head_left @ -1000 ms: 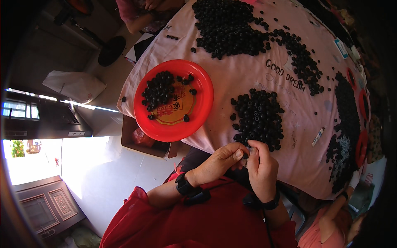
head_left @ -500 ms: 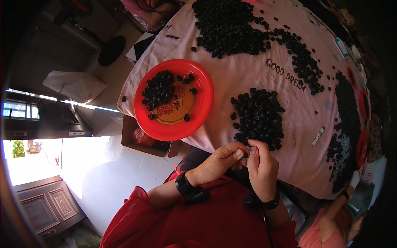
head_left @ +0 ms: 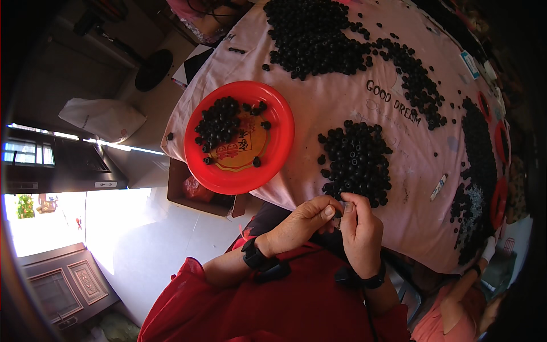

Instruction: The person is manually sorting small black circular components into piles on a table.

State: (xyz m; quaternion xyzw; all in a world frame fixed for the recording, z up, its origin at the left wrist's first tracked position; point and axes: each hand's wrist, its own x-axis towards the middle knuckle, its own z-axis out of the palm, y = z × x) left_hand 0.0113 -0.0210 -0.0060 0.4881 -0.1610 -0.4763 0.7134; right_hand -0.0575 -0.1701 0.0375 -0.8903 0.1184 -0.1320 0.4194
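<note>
My left hand [head_left: 302, 225] and my right hand [head_left: 362, 233] meet fingertip to fingertip at the near table edge. Both are closed in a pinch around a small black round piece [head_left: 338, 215], mostly hidden by the fingers. Just beyond them lies a pile of small black ring-like pieces [head_left: 356, 159], some showing a hole in the middle. To the left, a red round plate [head_left: 279, 119] overhangs the table's corner. It holds a cluster of similar black pieces [head_left: 219, 122] and a few single ones apart from it.
A pink printed cloth [head_left: 307, 102] covers the table. Larger heaps of black pieces [head_left: 313, 40] spread at the back and right. A white marker-like tube [head_left: 439, 187] lies on the right. An open carton [head_left: 196, 194] stands below the plate. Another person's arm [head_left: 456, 299] reaches in at lower right.
My hands keep nearly the same pinch and place. At lower right, the other person's hand and arm have shifted slightly. The piles and the plate look unchanged.
</note>
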